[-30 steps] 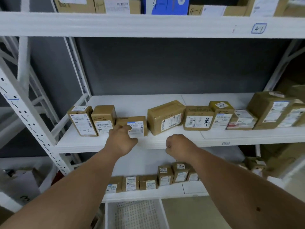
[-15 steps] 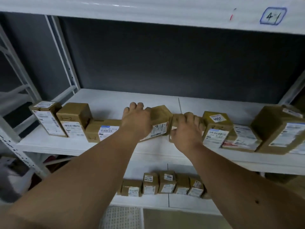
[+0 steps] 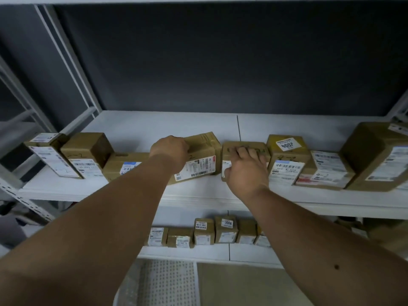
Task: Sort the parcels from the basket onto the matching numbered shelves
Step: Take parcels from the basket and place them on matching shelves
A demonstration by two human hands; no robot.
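Both arms stretched to middle shelf (image 3: 198, 193). Left hand (image 3: 170, 150) curled over top-left corner of tilted parcel (image 3: 198, 162), fingers wrapped past its far edge, tips hidden; parcel skewed w/ near-right corner close to shelf lip. Right hand (image 3: 246, 171) gripping small square parcel (image 3: 242, 147), fingers (image 3: 249, 151) spread across its top, thumb on front face at label; box just beside tilted one, narrow gap btwn. To left: low flat box (image 3: 123, 164) touching tilted parcel, then two upright boxes (image 3: 86, 153) near shelf's left end. To right: box w/ 2004 sticker (image 3: 287, 151) pressed against square parcel, flat red-edged pack (image 3: 324, 173), big carton (image 3: 375, 155) at frame edge. All boxes lined along front edge; wide bare strip of shelf behind them up to dark back wall (image 3: 209, 62). Lower shelf (image 3: 242, 250) w/ row of small boxes (image 3: 209, 233). White perforated basket (image 3: 167, 283) at bottom, prob. empty but mostly blocked by arms.
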